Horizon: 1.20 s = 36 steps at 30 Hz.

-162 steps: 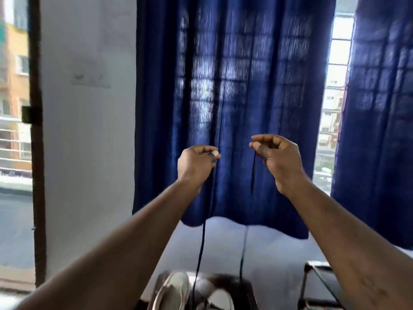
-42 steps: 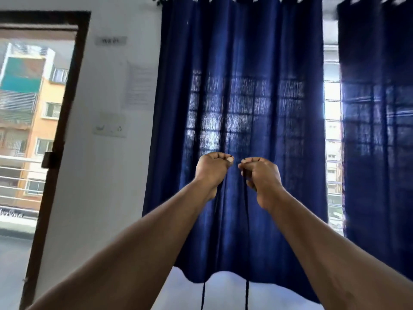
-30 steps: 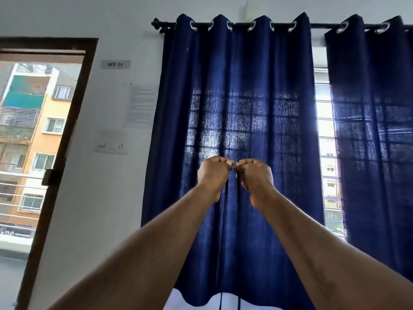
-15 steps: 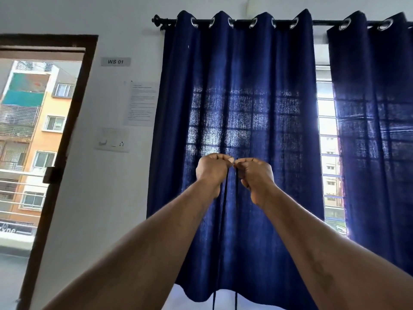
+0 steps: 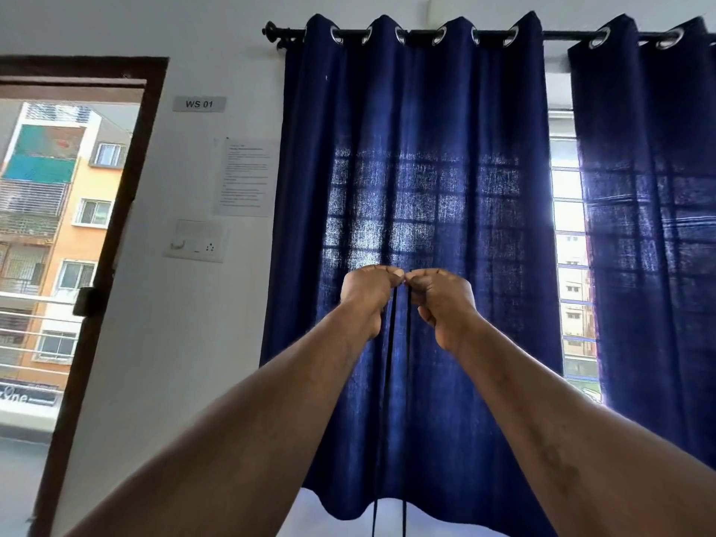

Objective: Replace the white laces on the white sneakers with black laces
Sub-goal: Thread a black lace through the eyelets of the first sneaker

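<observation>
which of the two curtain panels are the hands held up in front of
The left curtain panel, the wider one next to the wall papers. Both hands, left and right, overlap it, holding the black lace. The right panel hangs beyond the bright window gap.

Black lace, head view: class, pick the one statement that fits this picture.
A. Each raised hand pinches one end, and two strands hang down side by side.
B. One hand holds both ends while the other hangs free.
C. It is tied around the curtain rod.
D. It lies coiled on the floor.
A: the left hand and right hand meet at the fingertips, each pinching the black lace, whose two strands drop in front of the blue curtain.
</observation>
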{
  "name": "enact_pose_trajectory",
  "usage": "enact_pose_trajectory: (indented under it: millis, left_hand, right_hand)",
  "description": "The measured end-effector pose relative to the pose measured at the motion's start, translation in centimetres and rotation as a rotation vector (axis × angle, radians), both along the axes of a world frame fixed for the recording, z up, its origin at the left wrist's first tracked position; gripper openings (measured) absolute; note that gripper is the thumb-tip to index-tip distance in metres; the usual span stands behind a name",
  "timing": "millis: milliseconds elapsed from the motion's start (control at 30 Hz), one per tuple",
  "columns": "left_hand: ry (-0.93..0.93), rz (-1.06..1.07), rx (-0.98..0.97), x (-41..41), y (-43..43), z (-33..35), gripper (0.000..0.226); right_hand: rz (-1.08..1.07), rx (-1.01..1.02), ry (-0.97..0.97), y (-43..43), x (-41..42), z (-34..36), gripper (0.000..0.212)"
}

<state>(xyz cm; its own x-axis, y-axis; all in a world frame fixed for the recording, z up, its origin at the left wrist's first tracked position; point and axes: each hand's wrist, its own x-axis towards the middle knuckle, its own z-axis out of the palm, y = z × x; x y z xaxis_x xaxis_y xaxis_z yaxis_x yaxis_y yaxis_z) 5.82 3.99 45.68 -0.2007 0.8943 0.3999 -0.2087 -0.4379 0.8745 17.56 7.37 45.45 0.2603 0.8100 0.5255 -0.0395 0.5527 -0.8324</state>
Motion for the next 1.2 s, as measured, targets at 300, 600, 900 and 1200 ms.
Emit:
enact_pose_trajectory:
  millis: [300,600,900,1200]
  left_hand:
    - [0.007,0.008,-0.017,0.1,-0.2,0.1,0.014]
    - [0.002,-0.002,-0.002,0.4,-0.1,0.0,0.012]
    - [0.004,-0.019,0.004,0.1,0.4,0.0,0.011]
    - [0.042,0.011,0.067,-0.3,2.2,-1.9,0.013]
  right_hand:
    - [0.005,-0.008,0.001,-0.2,0.0,0.0,0.007]
    - [-0.018,-0.005,-0.014,-0.6,0.2,0.0,0.007]
    - [-0.032,0.001,-0.044,-0.5,0.2,0.1,0.008]
    - [-0.039,-0.004,-0.055,0.0,0.4,-2.1,0.015]
